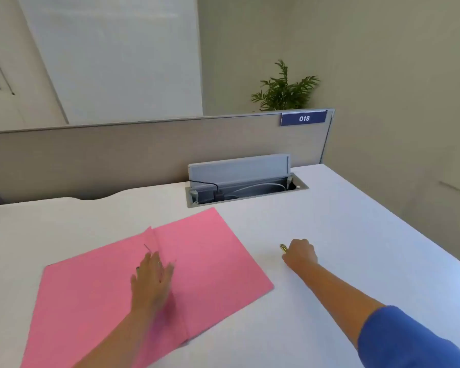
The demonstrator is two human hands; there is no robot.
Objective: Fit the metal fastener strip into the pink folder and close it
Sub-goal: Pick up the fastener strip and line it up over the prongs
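Pressing left hand (151, 277) flat on pink folder (96, 296); right hand (301, 253) gripping fastener strip (283, 247) beside it

I see two bare forearms — my left hand (151, 277) wears a dark ring on one finger. At four o'clock, my right arm carries a blue sleeve (409, 338) — pushed up, right hand (301, 254) bare.

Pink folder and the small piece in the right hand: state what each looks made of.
Pink folder: thin matte card, judging by its flat, creased, glare-free surface. Small piece at the right hand: probably brass-toned metal, as it glints yellow; mostly hidden by the fingers.
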